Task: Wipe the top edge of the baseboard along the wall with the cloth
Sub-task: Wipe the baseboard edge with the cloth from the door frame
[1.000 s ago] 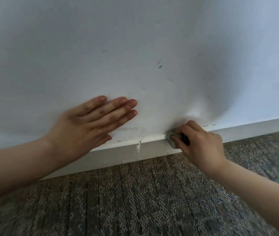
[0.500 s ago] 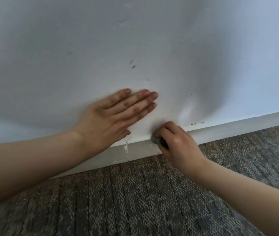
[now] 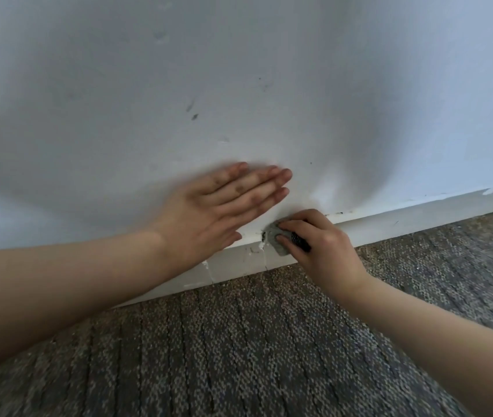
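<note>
Right hand (image 3: 323, 245): fingers (image 3: 296, 225) curled, pinching a small grey cloth (image 3: 275, 240) against the thumb. The cloth is wadded and projects past the fingertips, pressed onto the top edge of the baseboard (image 3: 404, 224) where it meets the wall (image 3: 239, 70). A dark patch shows just behind the fingertips; whether it is the cloth's other face cannot be told.

Left hand (image 3: 209, 212): flat on the wall, fingers straight and close together, holding nothing. It appears to serve as a brace. Its fingertips lie just above and beside the cloth, not touching it.

Handling, as judged: the cloth is light, soft and limp. It will fold to the narrow ledge but can bunch or slip out if held loosely. It is best held as now, bunched at its rear, leaving a pad forward of the fingertips.

Surface: the baseboard is painted white, hard and narrow-topped. Directly at the fingertips there is a dark gap and a crack (image 3: 264, 257) running down the face. Chipped paint lies beyond it, below the left palm. The cloth may snag here or lift loose flakes; light pressure is advised.

Room: the pale wall carries scuff marks (image 3: 192, 111) above the left fingers. Grey ribbed carpet (image 3: 269, 341) lies below both wrists, with grit along the baseboard.
</note>
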